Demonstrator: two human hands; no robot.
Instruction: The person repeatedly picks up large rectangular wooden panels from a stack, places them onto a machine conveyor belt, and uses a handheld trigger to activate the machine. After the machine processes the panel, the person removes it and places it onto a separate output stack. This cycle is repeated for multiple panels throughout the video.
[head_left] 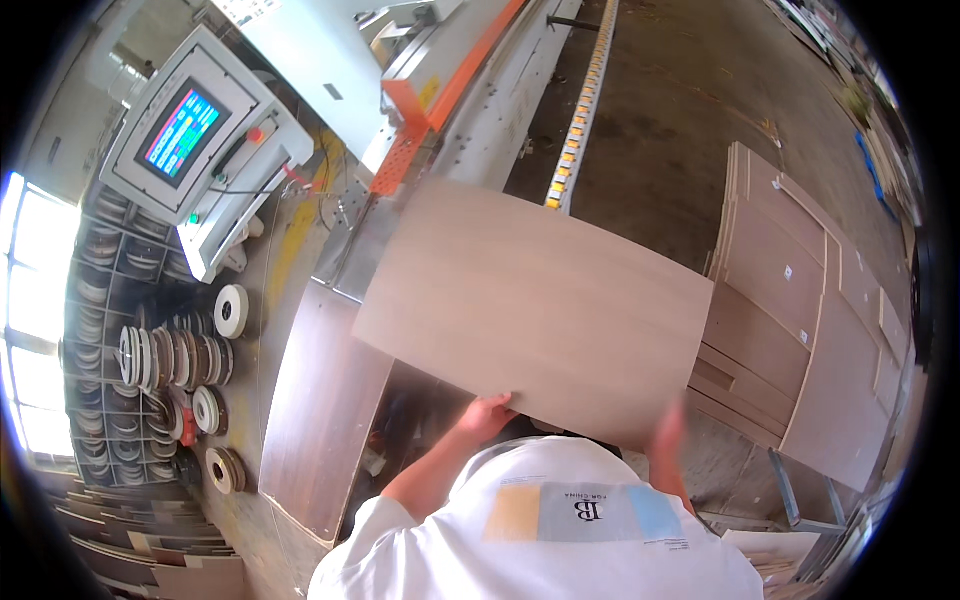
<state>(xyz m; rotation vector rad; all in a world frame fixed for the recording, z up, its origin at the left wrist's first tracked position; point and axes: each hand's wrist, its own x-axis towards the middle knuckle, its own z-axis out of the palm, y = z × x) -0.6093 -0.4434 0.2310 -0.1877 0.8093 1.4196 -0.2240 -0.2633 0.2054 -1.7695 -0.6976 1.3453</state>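
Observation:
A large flat light-brown wood panel (540,310) lies level in front of me, its far left part over the bed of the machine. My left hand (488,412) grips the near edge, thumb on top and the other fingers hidden beneath the board. At the near right corner of the panel is my right hand (670,430), smeared by motion. Its fingers cannot be made out, nor whether it grips the corner or only touches it.
Ahead stands a machine with an orange guard (405,140) and a roller rail (582,110). A control screen (183,132) is at far left, above edge-band rolls (175,357). A brown-topped table (325,400) adjoins the machine. Stacked panels (850,350) lie at right.

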